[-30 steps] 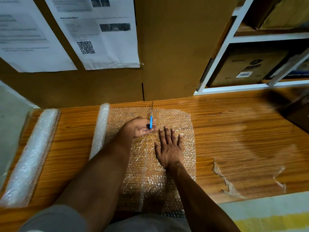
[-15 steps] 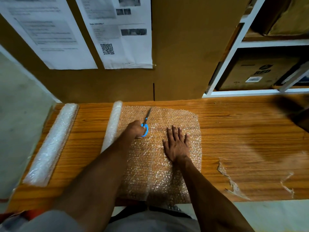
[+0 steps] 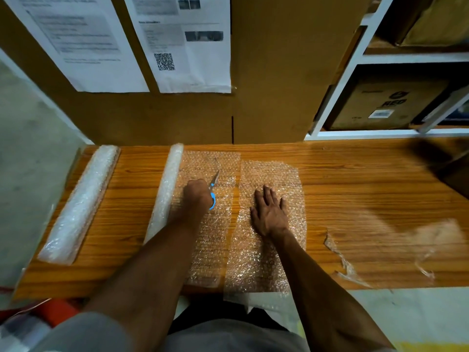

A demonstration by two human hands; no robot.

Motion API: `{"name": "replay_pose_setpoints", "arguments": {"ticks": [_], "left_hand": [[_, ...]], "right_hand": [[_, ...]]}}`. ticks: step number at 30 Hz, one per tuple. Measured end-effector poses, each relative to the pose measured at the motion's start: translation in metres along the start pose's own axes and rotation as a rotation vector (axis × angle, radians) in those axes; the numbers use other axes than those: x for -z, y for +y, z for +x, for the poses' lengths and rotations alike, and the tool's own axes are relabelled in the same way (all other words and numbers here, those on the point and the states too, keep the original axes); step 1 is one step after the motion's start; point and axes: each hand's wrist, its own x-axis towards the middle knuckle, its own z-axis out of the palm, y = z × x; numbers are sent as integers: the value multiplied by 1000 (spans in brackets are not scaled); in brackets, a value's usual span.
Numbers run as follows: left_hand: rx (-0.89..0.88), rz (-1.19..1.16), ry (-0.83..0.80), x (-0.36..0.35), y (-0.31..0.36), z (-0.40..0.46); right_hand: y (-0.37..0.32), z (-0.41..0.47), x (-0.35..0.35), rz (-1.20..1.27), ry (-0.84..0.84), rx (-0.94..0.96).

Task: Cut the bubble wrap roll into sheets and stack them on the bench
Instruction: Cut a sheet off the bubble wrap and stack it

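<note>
A bubble wrap roll [image 3: 166, 189] lies on the wooden bench [image 3: 368, 189], partly unrolled to the right. My left hand [image 3: 198, 194] grips blue-handled scissors [image 3: 213, 191] over the unrolled part, blades pointing away. A cut sheet [image 3: 269, 260] lies just right of it, separated by a narrow gap, its near edge hanging over the bench front. My right hand [image 3: 270, 212] lies flat on that sheet with fingers spread.
A second bubble wrap roll [image 3: 81, 201] lies at the bench's left end. Torn clear film scraps [image 3: 347, 265] sit at the right front. A cardboard wall with paper notices [image 3: 182, 44] stands behind; white shelving with boxes [image 3: 385, 100] is at the back right.
The sheet under my right hand has come apart from the rolled piece and shifted right. My left hand has drawn the scissors back toward the roll.
</note>
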Motion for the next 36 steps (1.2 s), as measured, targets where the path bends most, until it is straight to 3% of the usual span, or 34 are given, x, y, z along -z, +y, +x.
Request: {"name": "replay_pose_setpoints", "arguments": {"ticks": [10,24,28,31,36], "left_hand": [[91,-88,-31,3,-5,2],[-39,14,139,1,-7,-18],[-282,-199,221,-9,0,-17],[-465,-335,152,-16,16,-30],[-479,-243,41,-34,49,-56]], "right_hand": [[-2,-2,1,-23,-42,7],[-3,-3,4,-13,-32,9],[-2,-5,2,38,10,31],[2,-11,2,97,97,36],[18,-29,6,81,299,-76]]}}
